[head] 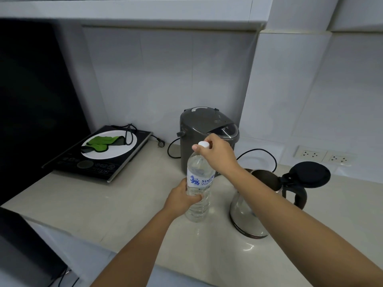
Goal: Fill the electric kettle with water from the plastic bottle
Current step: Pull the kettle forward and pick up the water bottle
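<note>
The left hand (182, 198) is gripping the water bottle (199, 189) upright while the right hand (217, 153) is pinching its white cap (203, 144); steadying the base firmly should ease unscrewing.

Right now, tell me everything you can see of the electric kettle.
The electric kettle stands upright on the pale countertop, right of the plastic bottle and apart from it. Its body looks like shiny steel or glass with a dark band at the base. The black lid is hinged back, fully open, above the black handle, which points right. The right forearm crosses in front of it, hiding part of the rim. No hand touches it. Whether it holds water cannot be told.
</note>
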`<state>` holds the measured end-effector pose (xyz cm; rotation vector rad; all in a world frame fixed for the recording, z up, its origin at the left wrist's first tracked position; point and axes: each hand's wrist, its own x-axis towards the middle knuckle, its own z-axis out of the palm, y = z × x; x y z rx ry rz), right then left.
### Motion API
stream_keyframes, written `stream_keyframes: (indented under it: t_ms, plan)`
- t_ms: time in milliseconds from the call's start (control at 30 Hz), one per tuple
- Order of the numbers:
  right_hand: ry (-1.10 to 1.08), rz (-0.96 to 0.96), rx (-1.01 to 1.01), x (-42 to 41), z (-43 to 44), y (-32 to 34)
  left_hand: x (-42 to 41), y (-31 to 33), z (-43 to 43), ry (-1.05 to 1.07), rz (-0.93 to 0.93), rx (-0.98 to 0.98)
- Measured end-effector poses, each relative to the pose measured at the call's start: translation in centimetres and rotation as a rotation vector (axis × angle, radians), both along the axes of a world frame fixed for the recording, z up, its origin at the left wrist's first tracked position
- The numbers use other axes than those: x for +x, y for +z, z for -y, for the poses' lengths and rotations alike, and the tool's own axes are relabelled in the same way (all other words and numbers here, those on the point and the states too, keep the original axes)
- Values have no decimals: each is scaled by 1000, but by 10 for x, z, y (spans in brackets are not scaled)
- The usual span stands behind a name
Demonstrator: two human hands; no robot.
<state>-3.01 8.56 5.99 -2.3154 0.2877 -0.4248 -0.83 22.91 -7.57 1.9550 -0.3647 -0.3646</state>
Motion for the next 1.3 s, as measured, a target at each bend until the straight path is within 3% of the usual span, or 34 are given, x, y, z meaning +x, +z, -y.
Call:
stream_keyframes:
  t_ms: [400, 500, 633, 733, 1300]
  plan:
    - [380, -154, 60, -2, 16, 17, -1, 0, 1, 1, -13, -37]
    - [357, -117, 8, -1, 9, 15, -1, -2, -1, 2, -14, -49]
    - [135, 60, -181, -3, 7, 9, -2, -2, 0, 3, -14, -63]
    - [40, 89, -192, -5, 8, 8, -2, -3, 0, 10, -15, -66]
    - [298, -1, -360, -9, 16, 11, -2, -6, 1, 15, -21, -83]
